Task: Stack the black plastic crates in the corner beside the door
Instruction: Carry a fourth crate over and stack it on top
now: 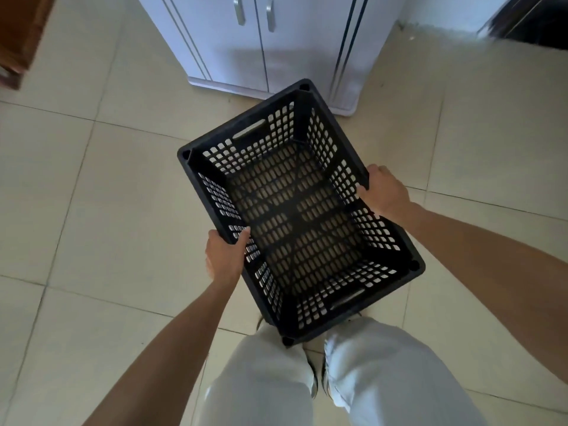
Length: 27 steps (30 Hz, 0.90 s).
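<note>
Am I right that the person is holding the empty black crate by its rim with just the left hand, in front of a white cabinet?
Not quite. The head view shows both hands on the rim of the black crate: the left hand grips one long side and the right hand grips the opposite one. The rest holds: the crate is empty, and a white cabinet stands ahead.

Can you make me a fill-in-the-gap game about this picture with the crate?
1. The crate is coloured ____.
2. The left hand and right hand grip the crate's long ____.
3. Inside, the crate is ____.
4. The white cabinet has ____ silver handles showing.

Missing words: black; sides; empty; two
</note>
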Tool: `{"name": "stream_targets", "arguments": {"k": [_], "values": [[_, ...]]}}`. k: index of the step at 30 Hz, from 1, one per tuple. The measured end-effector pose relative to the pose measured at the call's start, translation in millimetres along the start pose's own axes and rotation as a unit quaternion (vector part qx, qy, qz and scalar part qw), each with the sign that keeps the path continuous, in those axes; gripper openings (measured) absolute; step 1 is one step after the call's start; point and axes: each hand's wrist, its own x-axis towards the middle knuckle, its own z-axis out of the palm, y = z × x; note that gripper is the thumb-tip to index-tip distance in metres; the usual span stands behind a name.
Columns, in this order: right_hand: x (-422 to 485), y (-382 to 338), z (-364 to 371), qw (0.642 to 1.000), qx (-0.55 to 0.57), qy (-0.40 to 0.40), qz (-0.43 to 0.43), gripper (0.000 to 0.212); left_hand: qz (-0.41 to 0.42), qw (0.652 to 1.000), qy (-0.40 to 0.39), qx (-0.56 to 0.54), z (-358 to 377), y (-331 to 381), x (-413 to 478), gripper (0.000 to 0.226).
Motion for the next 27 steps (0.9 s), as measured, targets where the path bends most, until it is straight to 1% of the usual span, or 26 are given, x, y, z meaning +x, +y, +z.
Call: {"name": "stream_targets", "arguments": {"k": [4,7,9,14,17,19,21,24,27], "values": [[-2,-1,-26,0.998,-0.039,-0.044,0.013,0.031,0.015,0.999,-0.027,0.028,-15,12,-9,0.069],[-19,-3,-46,0.998,-0.026,-0.053,0.03,0.033,0.031,0.998,-0.044,0.04,-36,25,-21,0.069],[-38,-6,-67,0.996,-0.025,-0.075,0.044,0.036,0.038,0.996,-0.06,0.053,-53,36,-32,0.068],[-95,-11,-136,0.99,-0.032,-0.116,0.075,0.039,0.072,0.99,-0.083,0.091,-105,71,-73,0.058],[-135,-10,-179,0.983,-0.033,-0.149,0.098,0.039,0.096,0.984,-0.091,0.116,-136,90,-102,0.046],[-162,-7,-208,0.976,-0.013,-0.185,0.117,0.036,0.104,0.983,-0.097,0.116,-156,102,-120,0.039],[-187,-2,-233,0.97,0.018,-0.205,0.132,0.03,0.12,0.979,-0.109,0.123,-171,113,-138,0.036],[-231,6,-266,0.968,0.033,-0.195,0.157,0.031,0.166,0.967,-0.136,0.138,-189,136,-171,0.033],[-281,14,-298,0.968,0.02,-0.164,0.19,0.04,0.208,0.952,-0.164,0.151,-209,163,-205,0.03]]}}
